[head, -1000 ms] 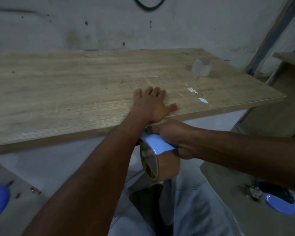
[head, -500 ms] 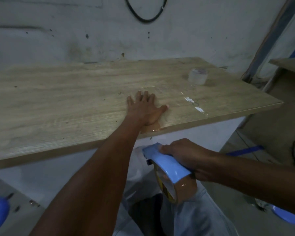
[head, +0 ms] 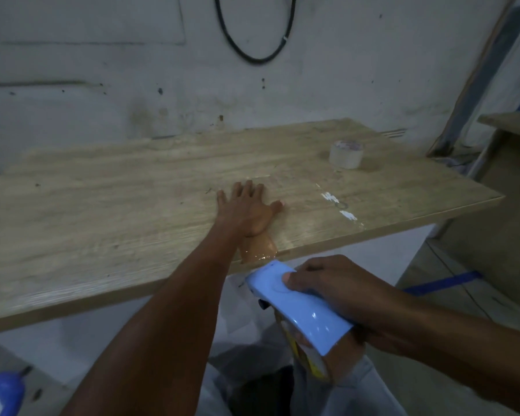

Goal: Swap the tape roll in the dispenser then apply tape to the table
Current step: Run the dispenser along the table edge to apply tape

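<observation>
My left hand (head: pixel 246 210) lies flat with fingers spread on the wooden table (head: pixel 108 211), pressing on a strip of brown tape (head: pixel 258 247) that runs to the table's front edge. Just below that edge, my right hand (head: pixel 333 291) grips the light blue tape dispenser (head: pixel 297 307). The brown tape roll (head: pixel 318 360) sits in it, partly hidden under the blue cover. A clear tape roll (head: pixel 345 154) stands on the table at the back right, away from both hands.
White marks (head: pixel 339 205) lie on the table right of my left hand. A black cable loop (head: pixel 252 52) hangs on the wall. A second wooden surface (head: pixel 511 121) stands at the right. A blue object (head: pixel 0 391) lies on the floor at lower left.
My right hand has pulled the dispenser down and away from the table edge, and a strip of brown tape now shows under my left palm. The left hand stays flat on the table.
</observation>
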`<action>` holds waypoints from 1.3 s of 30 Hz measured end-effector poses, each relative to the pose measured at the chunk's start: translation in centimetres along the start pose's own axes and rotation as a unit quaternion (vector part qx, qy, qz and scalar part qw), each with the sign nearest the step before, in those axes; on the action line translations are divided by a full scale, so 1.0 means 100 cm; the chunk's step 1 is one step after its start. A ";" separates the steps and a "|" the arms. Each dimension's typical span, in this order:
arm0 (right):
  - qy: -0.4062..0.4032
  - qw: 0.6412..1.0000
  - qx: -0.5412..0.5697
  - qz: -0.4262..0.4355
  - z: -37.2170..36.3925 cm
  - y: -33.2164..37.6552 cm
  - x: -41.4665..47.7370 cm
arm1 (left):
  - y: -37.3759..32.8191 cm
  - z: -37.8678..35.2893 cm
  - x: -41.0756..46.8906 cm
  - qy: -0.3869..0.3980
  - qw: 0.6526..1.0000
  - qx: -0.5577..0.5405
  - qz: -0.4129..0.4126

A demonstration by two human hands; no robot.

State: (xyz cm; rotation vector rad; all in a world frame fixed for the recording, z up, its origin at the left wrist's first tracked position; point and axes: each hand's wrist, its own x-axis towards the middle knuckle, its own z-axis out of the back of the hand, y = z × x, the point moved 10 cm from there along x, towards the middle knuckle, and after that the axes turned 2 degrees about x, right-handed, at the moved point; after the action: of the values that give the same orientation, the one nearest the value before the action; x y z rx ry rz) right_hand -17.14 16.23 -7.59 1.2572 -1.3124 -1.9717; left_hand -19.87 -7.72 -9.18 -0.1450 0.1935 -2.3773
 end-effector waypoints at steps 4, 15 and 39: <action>0.021 0.997 0.064 0.034 0.008 0.041 -0.013 | 0.001 0.000 0.000 -0.007 1.000 0.008 -0.023; -0.191 0.881 -0.228 0.367 0.017 0.158 0.052 | 0.036 0.018 0.006 -0.051 0.997 0.050 -0.009; -0.300 0.728 -0.440 0.431 0.003 0.159 0.179 | 0.112 0.028 0.034 -0.103 0.988 0.039 0.110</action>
State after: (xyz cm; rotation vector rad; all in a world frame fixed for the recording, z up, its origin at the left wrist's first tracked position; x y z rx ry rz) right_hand -27.71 -4.25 -1.22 -0.4500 -0.7085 -1.8356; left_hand -14.40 -18.43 -8.30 -0.3133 0.0160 -2.1299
